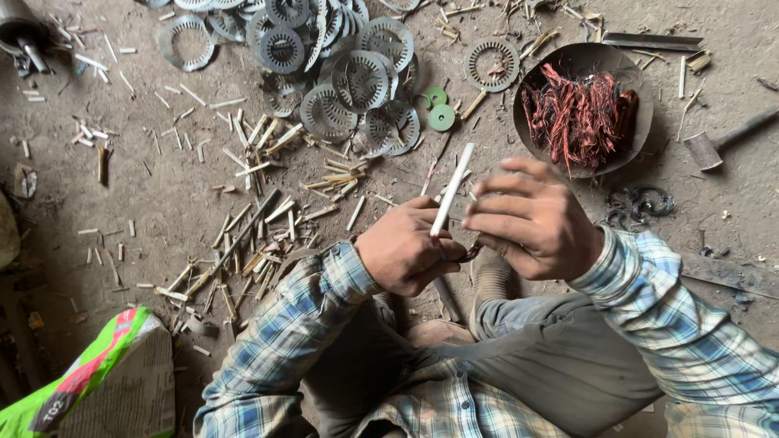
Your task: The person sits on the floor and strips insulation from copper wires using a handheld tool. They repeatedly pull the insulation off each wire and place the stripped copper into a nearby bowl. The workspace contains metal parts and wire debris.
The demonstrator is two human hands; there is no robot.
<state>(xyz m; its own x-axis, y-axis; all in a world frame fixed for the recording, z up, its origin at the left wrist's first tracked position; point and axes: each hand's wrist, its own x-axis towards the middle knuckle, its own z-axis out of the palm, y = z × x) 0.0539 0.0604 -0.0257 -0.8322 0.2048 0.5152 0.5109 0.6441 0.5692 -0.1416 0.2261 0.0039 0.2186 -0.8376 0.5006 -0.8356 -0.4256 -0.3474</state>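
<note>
sacking fills the lower left corner of the frame: a woven bag (97,389) in bright green and white with a red-pink band and dark print on it, its top edge slanting up toward the middle. upper right of centre sits a round, dark metal pan (625,154), shallow and dented, holding a tangle of reddish copper wire (580,113) that lies heaped across its middle and right side. just right of the pan a hammer (714,146) lies on the dirt floor (162,195), its handle running to the right edge.

across the top centre is a loose pile of grey slotted metal rings (349,73), overlapping one another, with one ring (492,65) lying apart beside the pan. two small green discs (439,109) rest at the pile's right edge. pale slivers and short sticks (243,243) are scattered over the floor left of centre.

the person sits low in a blue plaid shirt. the left hand (406,247) is curled closed around the lower end of a thin white strip (451,191), which rises tilted toward the upper right, in the middle of the frame. the right hand (531,219) is half open, fingers spread and bent, fingertips close by the strip; whether they touch it cannot be told.
</note>
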